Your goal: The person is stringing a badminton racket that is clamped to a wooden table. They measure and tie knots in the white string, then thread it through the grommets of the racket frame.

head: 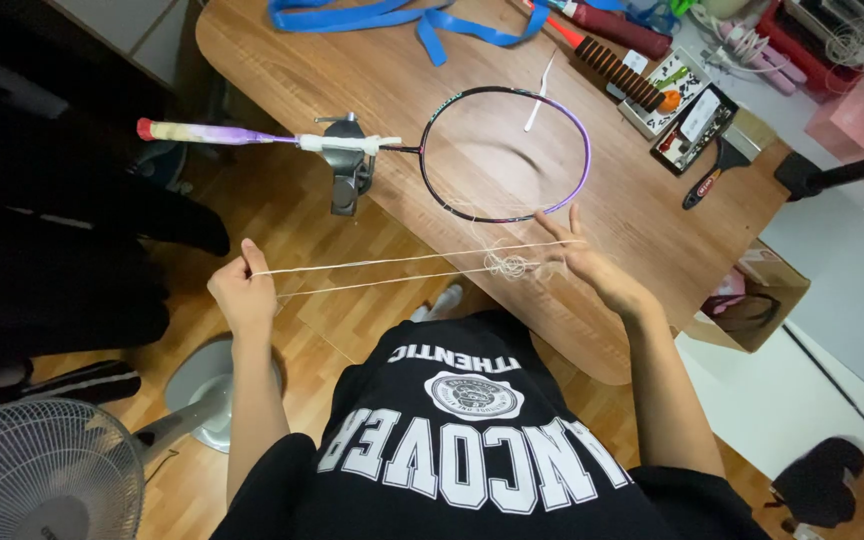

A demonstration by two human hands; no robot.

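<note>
Head view, centre of the frame: the left hand (pixel 242 295) is pinched shut on the ends of a pale racket string (pixel 382 272), while the right hand (pixel 582 262) has its fingers (pixel 550 228) spread apart, the string looped about them with a small tangle just beside; two strands run taut between the hands. Just above, an unstrung black and purple badminton racket (pixel 507 150) lies on the wooden table (pixel 372 70), its shaft clamped in a grey vise (pixel 345 165); blue ribbon (pixel 422 18) lies at the top edge; a white fan (pixel 42 470) stands lower left.
</note>
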